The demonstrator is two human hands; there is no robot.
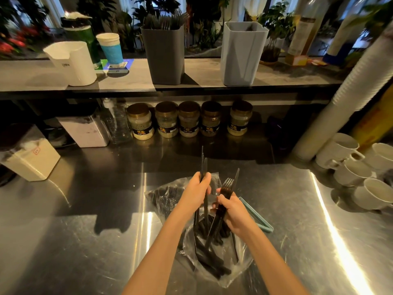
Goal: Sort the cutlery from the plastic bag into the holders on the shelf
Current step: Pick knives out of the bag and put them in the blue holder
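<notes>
On the near steel counter (85, 231), the plastic bag (235, 271) holds loose black cutlery (210, 260). Above it, the left hand (195, 192) curls its fingers round upright knives (203, 165), the right hand (232, 210) round forks (226, 186); bundled handles could slip or snag the bag. On the far shelf (202, 78), the grey holder (163, 58) and pale holder (242, 56) invite a mix-up.

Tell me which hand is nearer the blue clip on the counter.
Right. The right hand, gripping forks, is just left of the clip; the left hand, gripping other cutlery, is farther left, past the right hand.
</notes>
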